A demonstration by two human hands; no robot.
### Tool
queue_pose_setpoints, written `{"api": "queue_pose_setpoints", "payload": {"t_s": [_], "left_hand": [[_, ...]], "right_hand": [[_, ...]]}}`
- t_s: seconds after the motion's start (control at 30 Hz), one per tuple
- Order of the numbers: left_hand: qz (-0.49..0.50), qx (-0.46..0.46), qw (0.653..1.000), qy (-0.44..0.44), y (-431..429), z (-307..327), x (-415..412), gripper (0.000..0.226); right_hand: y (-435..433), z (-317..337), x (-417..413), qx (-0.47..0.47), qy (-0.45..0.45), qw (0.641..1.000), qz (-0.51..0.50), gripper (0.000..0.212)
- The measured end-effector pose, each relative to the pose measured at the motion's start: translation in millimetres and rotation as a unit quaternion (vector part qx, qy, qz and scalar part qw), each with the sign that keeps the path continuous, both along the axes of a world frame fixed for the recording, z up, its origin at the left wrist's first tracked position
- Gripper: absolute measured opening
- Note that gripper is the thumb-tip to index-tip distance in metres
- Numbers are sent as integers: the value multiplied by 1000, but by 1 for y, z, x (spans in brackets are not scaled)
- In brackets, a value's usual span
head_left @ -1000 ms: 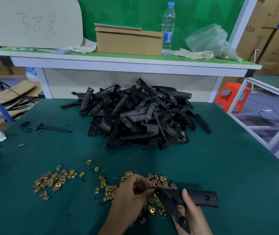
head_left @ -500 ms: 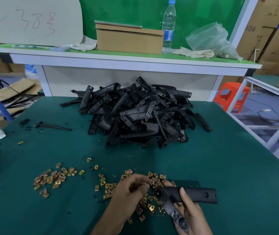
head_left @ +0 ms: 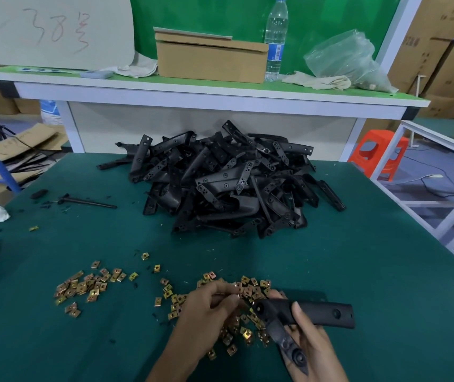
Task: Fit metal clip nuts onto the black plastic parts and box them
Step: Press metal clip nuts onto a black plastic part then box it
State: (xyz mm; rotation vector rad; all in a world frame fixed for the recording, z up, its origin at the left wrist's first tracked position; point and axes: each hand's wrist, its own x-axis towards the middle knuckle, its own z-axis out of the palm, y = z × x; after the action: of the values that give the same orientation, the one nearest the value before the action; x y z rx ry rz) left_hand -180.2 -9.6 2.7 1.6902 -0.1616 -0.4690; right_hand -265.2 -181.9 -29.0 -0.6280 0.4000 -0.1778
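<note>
While the right hand [head_left: 312, 346] grips one black plastic part [head_left: 323, 315] just above the near edge of the bench [head_left: 372, 285], its thumb lies across the part's upper face and its fingers are curled beneath. This part is angled: one arm runs to the right, roughly level with the bench, and a narrower arm slants down toward the camera across the palm. The left hand [head_left: 206, 315] is just left of the part's bend, apart from the right hand, with its fingertips [head_left: 228, 300] drawn together against the thumb as in a pinch; whether a nut sits between them cannot be told. Beneath and around both hands a loose scatter of brass-coloured clip nuts [head_left: 250, 289] lies on the green bench cover; a second, smaller group of nuts [head_left: 88, 285] lies well to the left. Farther back, at mid-bench, is a heap of black plastic parts [head_left: 234, 186], and left of it a thin black rod [head_left: 88, 202]. Behind stands a rear bench [head_left: 192, 96] carrying a cardboard box [head_left: 210, 62], a water bottle [head_left: 275, 37], a crumpled clear bag [head_left: 344, 57] and a pale cloth [head_left: 321, 79]. An orange stool [head_left: 380, 153] stands on the floor at the right
</note>
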Motion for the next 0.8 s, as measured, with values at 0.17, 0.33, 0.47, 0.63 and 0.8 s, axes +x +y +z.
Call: {"api": "queue_pose_setpoints", "payload": {"t_s": [0.17,0.33,0.47,0.63,0.8], "left_hand": [[-15,26,997,-67,2,1,-5,22],[-16,-43,999,15,0,0,-16,14],[-19,-139,985,97,-1,0,-24,5],[-28,-164,977,130,-6,-1,-30,10],[-39,-167,972,163,-14,-1,-39,11]], "right_hand": [[-1,-6,-1,-6,-10,1000,-9,47],[-1,-8,-3,-2,-12,1000,-25,54],[0,-4,1,-38,1,999,-22,43],[0,-2,3,-36,-9,998,-52,45],[0,-1,2,-19,-24,998,-55,40]]}}
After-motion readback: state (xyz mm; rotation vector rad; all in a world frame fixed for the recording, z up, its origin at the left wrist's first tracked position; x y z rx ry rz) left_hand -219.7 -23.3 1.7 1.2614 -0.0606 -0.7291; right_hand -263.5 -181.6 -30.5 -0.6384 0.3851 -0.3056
